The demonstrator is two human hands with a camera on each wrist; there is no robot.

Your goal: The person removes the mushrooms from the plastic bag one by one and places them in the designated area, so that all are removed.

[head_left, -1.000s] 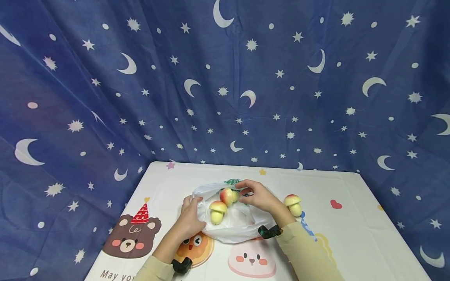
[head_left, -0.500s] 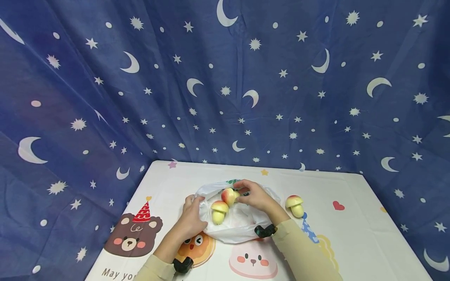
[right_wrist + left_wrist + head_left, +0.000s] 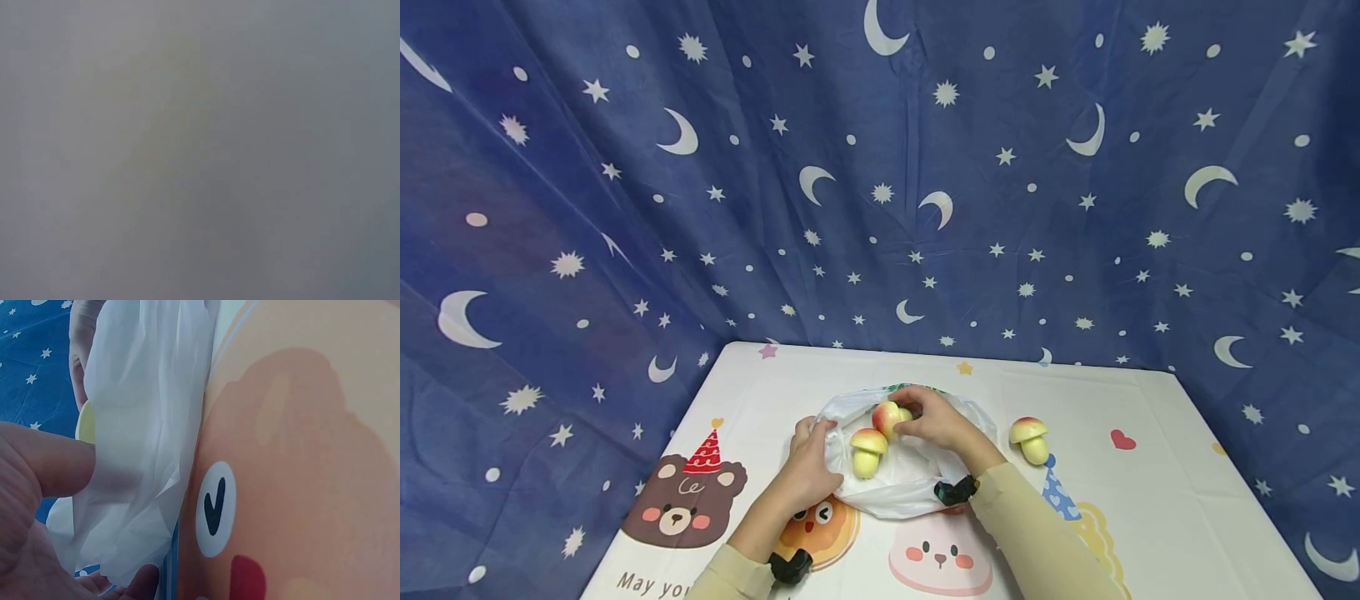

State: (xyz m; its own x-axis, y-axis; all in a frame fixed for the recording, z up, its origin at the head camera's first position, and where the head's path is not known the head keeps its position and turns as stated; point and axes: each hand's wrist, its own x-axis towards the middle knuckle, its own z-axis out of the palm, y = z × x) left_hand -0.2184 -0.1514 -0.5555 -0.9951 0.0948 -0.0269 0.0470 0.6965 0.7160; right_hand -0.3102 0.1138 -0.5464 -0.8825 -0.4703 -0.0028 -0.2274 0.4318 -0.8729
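Observation:
A white plastic bag (image 3: 910,497) lies with its mouth spread wide in the head view. Inside it are two toy mushrooms with red-and-yellow caps: the front mushroom (image 3: 867,454) and the back mushroom (image 3: 887,419). My left hand (image 3: 808,468) grips the bag's left rim, the thumb (image 3: 62,465) over the plastic in the left wrist view. At the back mushroom, my right hand (image 3: 934,421) reaches over the bag and pinches it by the stem end with thumb and fingers. Pale grey blur fills the right wrist view.
To the right of the bag, a third toy mushroom (image 3: 1031,440) rests on the table. A white cloth with printed cartoon animals (image 3: 681,504) covers the tabletop. Behind the table hangs a blue curtain (image 3: 880,208) with moons and stars.
My right hand has moved a little left and its fingers have come together on the stem end of the back mushroom. The left hand keeps its grip on the bag rim.

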